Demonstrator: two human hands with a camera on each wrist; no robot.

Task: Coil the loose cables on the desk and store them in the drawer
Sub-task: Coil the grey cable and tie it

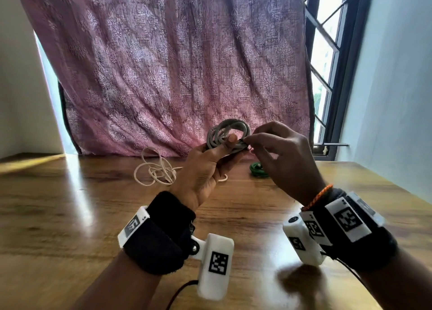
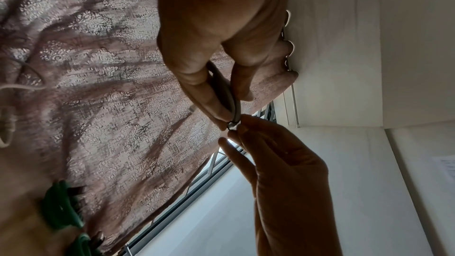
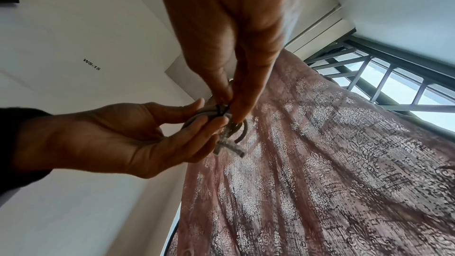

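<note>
A grey cable (image 1: 228,132) wound into a coil is held up above the wooden desk (image 1: 70,204). My left hand (image 1: 210,164) grips the coil from below, thumb across its loops. My right hand (image 1: 275,150) pinches a thin dark tie (image 3: 221,109) at the coil's right side. In the left wrist view the grey cable (image 2: 227,92) runs between the left fingers, and the right fingertips (image 2: 240,127) meet it at the tie. The cable's two plug ends (image 3: 229,148) stick out below the left fingers. A loose white cable (image 1: 155,168) lies tangled on the desk behind the hands.
A coiled green cable (image 1: 257,169) lies on the desk behind my right hand. A pink patterned curtain (image 1: 163,64) hangs at the desk's far edge, with a barred window (image 1: 327,64) to its right. White walls flank the desk. No drawer is in view.
</note>
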